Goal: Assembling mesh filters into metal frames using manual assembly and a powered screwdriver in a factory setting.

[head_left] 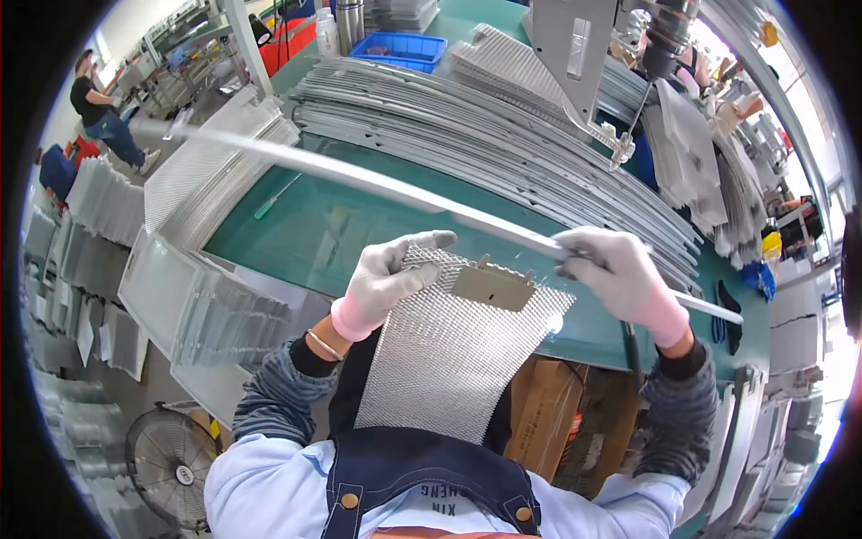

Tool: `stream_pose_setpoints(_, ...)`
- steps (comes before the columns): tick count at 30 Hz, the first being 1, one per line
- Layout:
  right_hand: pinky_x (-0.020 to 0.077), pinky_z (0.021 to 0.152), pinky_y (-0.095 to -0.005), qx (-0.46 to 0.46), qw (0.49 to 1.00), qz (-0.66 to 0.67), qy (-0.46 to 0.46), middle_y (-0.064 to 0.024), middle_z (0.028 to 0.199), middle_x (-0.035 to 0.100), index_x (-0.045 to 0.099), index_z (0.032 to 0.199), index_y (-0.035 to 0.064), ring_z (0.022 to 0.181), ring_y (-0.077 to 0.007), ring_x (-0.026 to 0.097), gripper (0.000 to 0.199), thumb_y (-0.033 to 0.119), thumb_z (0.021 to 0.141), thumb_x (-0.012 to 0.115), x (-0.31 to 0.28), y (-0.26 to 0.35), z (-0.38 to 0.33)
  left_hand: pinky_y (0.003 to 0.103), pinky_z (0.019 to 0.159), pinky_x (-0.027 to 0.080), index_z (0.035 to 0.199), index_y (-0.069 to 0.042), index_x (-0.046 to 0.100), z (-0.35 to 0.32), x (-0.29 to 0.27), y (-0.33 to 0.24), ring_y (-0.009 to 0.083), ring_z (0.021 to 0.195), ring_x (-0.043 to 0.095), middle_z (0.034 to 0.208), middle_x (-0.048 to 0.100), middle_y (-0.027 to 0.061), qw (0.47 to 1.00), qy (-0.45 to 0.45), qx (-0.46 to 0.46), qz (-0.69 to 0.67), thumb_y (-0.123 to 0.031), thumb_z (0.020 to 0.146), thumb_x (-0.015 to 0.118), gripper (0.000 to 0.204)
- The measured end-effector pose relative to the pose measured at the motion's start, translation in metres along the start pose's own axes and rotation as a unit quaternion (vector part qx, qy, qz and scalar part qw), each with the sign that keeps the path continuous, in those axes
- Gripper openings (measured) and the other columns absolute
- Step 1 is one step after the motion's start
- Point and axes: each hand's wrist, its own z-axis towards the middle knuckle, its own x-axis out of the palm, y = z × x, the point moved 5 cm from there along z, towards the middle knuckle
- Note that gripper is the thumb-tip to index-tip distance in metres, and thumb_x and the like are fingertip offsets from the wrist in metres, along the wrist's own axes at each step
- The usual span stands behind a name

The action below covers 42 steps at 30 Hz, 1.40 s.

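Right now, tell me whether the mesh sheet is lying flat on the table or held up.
Held up. The left hand grips the mesh sheet at its top corner, and its lower part hangs past the table edge, over the person's lap.

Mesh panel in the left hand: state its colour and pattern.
Silver-grey metal mesh panel with a fine diamond grid, gripped by the left hand; head view.

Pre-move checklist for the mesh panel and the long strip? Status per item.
1. Left hand grips mesh panel at its top left corner: ok.
2. Right hand closed on long metal strip: ok.
3. Metal clip plate sits at panel's top edge: ok.
4. Strip seated on the panel edge: cannot tell.
5. Green table bare under the strip: ok.
6. Both gloves on: ok.
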Motion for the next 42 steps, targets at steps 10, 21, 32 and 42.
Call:
stream_pose_setpoints(10,0.0481,0.060,-0.0276,0.030,0.970,0.072,0.229,-0.0052,0.065,0.058,0.064,0.114,-0.0028,0.058,-0.0080,0.055,0.028,0.009,0.090,0.057,0.069,0.058,0.044,0.022,0.076,0.047,0.115,0.009,0.063,-0.013,-0.007,-0.012,0.0055,0.085,0.056,0.098,0.067,0.0037,0.998,0.012,0.041,-0.042,-0.003,0.090,0.062,0.028)
stream_pose_setpoints(21,0.0378,0.055,-0.0255,0.048,0.973,0.030,0.223,-0.0010,0.060,0.047,0.065,0.115,-0.0015,0.056,-0.0062,0.041,0.031,0.008,0.087,0.059,0.044,0.050,0.031,0.022,0.073,0.048,0.120,0.007,0.062,-0.027,-0.018,-0.020,0.0051,0.080,0.057,0.094,0.067,0.0038,0.998,-0.016,0.057,-0.025,-0.006,0.092,0.061,0.031)
stream_pose_setpoints(32,0.0452,0.065,-0.0247,0.071,0.967,-0.015,0.244,-0.0075,0.072,0.057,0.064,0.113,-0.0013,0.066,-0.0066,0.051,0.029,0.005,0.085,0.060,0.047,0.069,0.019,0.026,0.089,0.048,0.118,0.010,0.062,-0.031,-0.003,-0.044,0.0147,0.108,0.059,0.141,0.048,0.0185,0.992,-0.003,0.099,-0.075,-0.007,0.090,0.063,0.033)
stream_pose_setpoints(42,0.0490,0.071,-0.0274,0.028,0.970,0.045,0.236,-0.0095,0.085,0.067,0.061,0.115,-0.0033,0.074,-0.0110,0.059,0.032,0.003,0.084,0.061,0.020,0.059,-0.011,0.026,0.090,0.044,0.126,0.006,0.053,-0.045,-0.022,-0.044,0.0126,0.100,0.057,0.121,0.059,0.0094,0.996,-0.039,0.018,-0.074,-0.019,0.090,0.067,0.046)
